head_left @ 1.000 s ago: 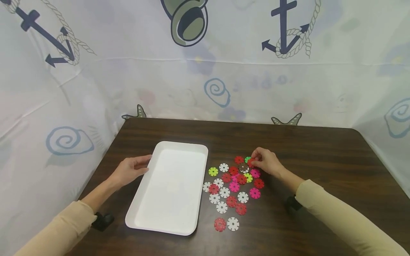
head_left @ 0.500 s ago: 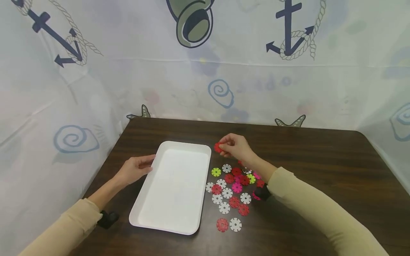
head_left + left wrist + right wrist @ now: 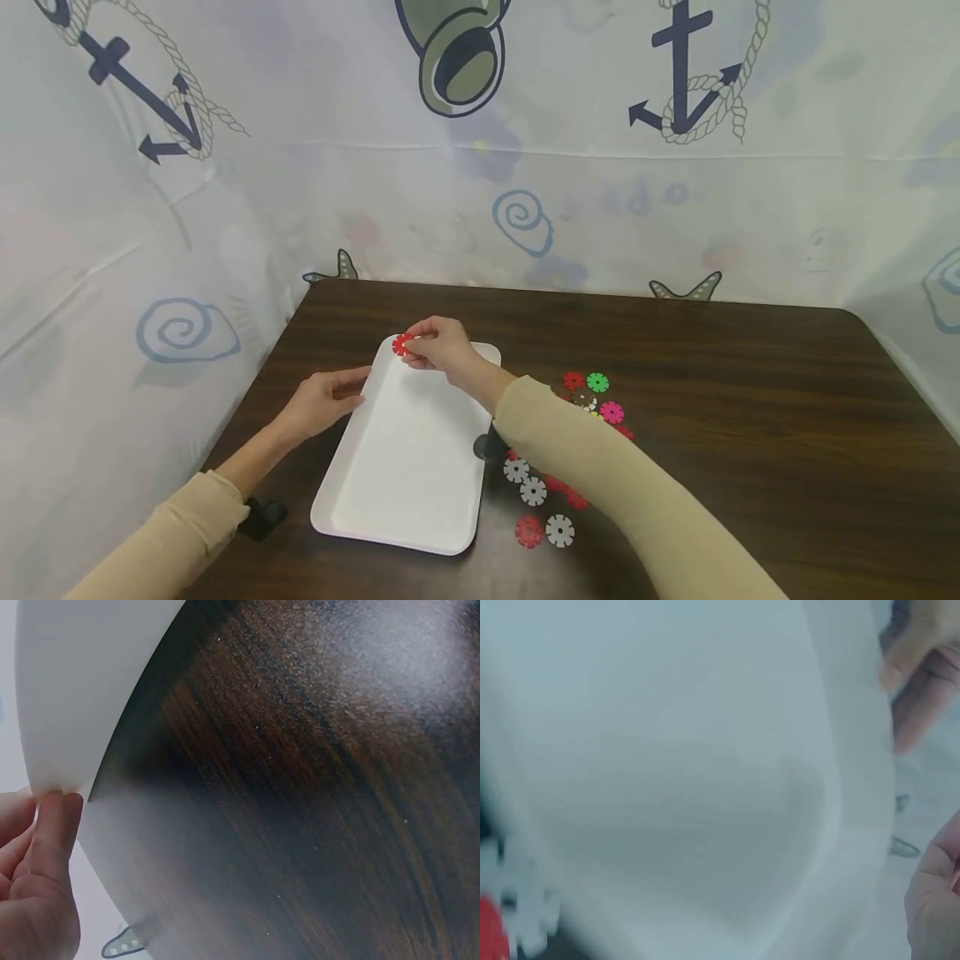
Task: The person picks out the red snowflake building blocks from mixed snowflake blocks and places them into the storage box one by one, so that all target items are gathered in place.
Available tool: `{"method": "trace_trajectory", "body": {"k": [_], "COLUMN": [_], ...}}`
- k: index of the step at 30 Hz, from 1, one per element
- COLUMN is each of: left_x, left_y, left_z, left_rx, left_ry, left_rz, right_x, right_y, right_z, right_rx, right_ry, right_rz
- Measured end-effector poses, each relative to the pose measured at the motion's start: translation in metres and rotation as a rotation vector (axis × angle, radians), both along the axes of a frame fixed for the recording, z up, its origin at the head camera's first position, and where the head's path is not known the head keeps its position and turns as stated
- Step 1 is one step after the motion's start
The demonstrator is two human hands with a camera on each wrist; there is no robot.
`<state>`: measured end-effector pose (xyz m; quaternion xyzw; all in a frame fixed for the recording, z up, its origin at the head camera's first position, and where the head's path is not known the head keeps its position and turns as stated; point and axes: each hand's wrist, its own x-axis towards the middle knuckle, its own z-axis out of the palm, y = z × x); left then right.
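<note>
A red notched plastic disc [image 3: 401,344] is pinched between the thumb and fingers of my right hand [image 3: 441,343], above the far left corner of the white tray [image 3: 408,467]. My left hand [image 3: 322,404] touches the tray's left side with fingertips and thumb. In the left wrist view, the left fingers [image 3: 56,832] meet the tray's outer wall [image 3: 90,682]. The right wrist view shows the tray floor [image 3: 690,735] bare and only an edge of my right hand [image 3: 934,907]; the disc is outside that view.
Right of the tray lie several loose notched discs, among them a green disc [image 3: 597,382], a pink disc [image 3: 612,412] and a white disc [image 3: 560,531]. My right sleeve [image 3: 592,467] hides part of them. A patterned cloth [image 3: 600,208] hangs behind the dark wooden table [image 3: 750,400].
My right hand has lifted the red disc from the disc group and carried it left to above the tray's far left corner. The left hand stays at the tray's side.
</note>
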<state>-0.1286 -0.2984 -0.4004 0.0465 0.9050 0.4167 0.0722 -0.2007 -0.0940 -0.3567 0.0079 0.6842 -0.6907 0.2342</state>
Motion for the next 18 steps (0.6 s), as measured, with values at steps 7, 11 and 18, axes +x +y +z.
{"method": "trace_trajectory", "body": {"k": [7,11,18], "left_x": [-0.002,-0.002,0.002], "left_y": [0.003,0.004,0.001], "left_z": [0.001,0.000,-0.001], "left_rx": [-0.015,-0.033,-0.048], "left_ry": [0.004,0.013,0.030], "left_rz": [-0.005,-0.008,-0.009], "right_x": [0.000,-0.004,-0.006], "right_y": [-0.023,-0.028,-0.033], "right_z": [-0.024,-0.037,-0.051], "right_rx": [0.114,0.192,0.399], "right_ry": [-0.009,0.042,0.169], "right_rz": [-0.061,-0.067,-0.070]}}
